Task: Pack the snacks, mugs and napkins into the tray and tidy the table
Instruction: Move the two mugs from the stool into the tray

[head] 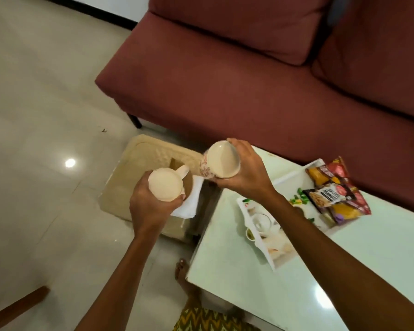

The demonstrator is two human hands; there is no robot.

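My left hand (151,206) grips a cream mug (165,183) with its handle pointing away from me. My right hand (245,173) grips a second cream mug (222,160), tilted, with red print on its side. Both mugs hover above a beige stool (139,161) left of the table. A white napkin (189,201) lies under the left mug. On the pale glass table (237,283) sits a white tray (285,177) holding snack packets (337,192) and green-wrapped sweets (301,194).
A maroon sofa (225,75) runs behind the table and stool. A small glass (262,220) and a little cup sit on a white sheet at the tray's near side. My bare foot (183,271) stands on the tiled floor by the table corner. A wooden edge shows at bottom left.
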